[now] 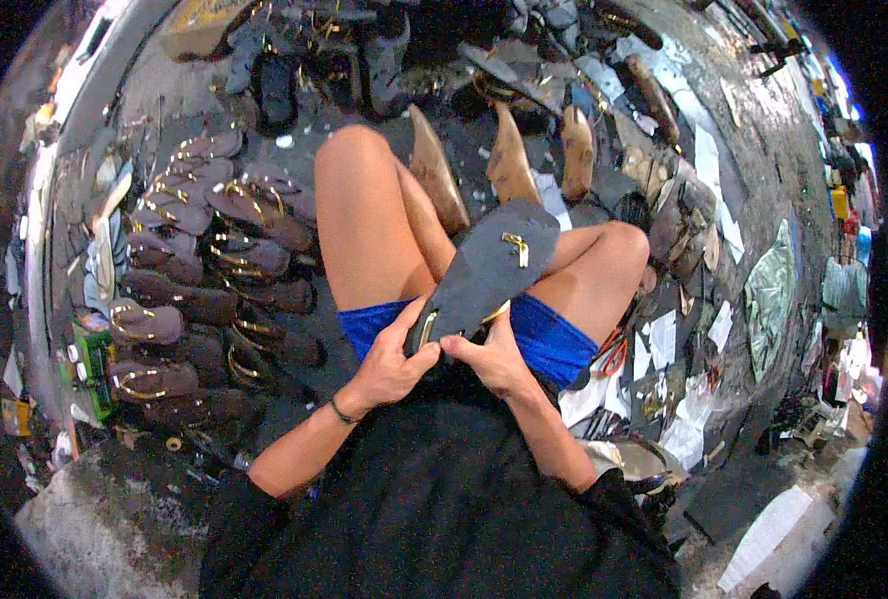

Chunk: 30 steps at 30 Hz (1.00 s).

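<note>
Over my lap I hold a dark grey sandal sole, tilted with its far end up to the right. Gold strap ends stick out near its far end and at both sides close to my hands. My left hand is closed on the near left edge, its thumb on the near end. On the near right edge my right hand grips too, the thumbs almost touching. The fingers beneath the sole are hidden. Beyond it stand brown shoe lasts, one by my left knee, another in the middle and a third farther right.
Rows of dark sandals with gold straps cover the floor to my left, beside a green box. Orange-handled scissors and paper scraps lie to my right. Dark soles and scraps are heaped at the far side.
</note>
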Each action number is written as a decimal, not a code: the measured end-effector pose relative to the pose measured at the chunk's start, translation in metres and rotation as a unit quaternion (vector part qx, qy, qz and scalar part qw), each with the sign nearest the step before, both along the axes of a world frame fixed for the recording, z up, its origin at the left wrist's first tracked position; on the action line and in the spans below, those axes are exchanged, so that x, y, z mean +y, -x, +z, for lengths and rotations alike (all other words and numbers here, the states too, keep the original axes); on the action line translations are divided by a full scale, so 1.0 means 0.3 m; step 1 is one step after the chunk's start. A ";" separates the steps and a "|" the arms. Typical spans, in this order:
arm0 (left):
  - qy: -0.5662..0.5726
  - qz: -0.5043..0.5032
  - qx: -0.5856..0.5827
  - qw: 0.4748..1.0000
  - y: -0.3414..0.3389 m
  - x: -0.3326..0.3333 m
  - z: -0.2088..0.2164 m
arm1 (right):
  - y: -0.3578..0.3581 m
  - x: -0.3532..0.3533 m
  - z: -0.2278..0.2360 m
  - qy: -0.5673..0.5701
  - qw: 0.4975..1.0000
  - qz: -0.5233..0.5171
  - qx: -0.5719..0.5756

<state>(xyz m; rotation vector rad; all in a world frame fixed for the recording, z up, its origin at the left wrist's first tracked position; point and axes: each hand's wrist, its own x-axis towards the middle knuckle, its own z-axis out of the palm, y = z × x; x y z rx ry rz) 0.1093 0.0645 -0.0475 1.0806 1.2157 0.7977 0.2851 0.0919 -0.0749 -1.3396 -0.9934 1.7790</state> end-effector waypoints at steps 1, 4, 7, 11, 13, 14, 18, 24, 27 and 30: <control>0.004 0.017 0.005 1.000 -0.012 -0.016 -0.023 | -0.004 -0.013 -0.017 -0.004 0.999 0.017 -0.044; 0.001 0.082 -0.015 0.997 -0.045 -0.008 -0.057 | -0.001 0.023 -0.036 -0.008 0.997 0.024 -0.074; 0.003 0.046 0.024 0.999 0.000 -0.001 -0.048 | -0.002 0.050 0.002 -0.093 0.983 0.054 -0.150; 0.080 0.011 -0.206 0.975 0.091 0.023 0.163 | -0.055 0.090 0.225 -0.035 0.997 -0.018 0.065; -0.082 0.022 -0.286 0.954 0.104 0.130 0.163 | -0.068 0.116 0.266 0.029 0.993 0.019 0.116; -0.089 0.088 -0.277 0.953 0.084 0.173 0.082 | -0.043 0.148 0.286 -0.006 0.997 0.049 0.066; -0.053 0.373 -0.224 0.899 -0.021 0.320 0.040 | 0.009 0.216 0.336 -0.130 0.977 0.150 -0.077; -0.116 0.500 -0.332 0.792 0.415 0.408 -0.032 | -0.077 0.349 0.313 -0.055 0.987 0.140 -0.063; -0.147 0.638 -0.107 0.748 0.800 0.268 -0.307 | -0.110 0.444 -0.028 -0.253 0.931 0.118 -0.235; 0.051 0.664 -0.141 0.733 0.735 0.170 -0.235 | -0.070 0.510 -0.218 -0.316 0.856 0.085 -0.400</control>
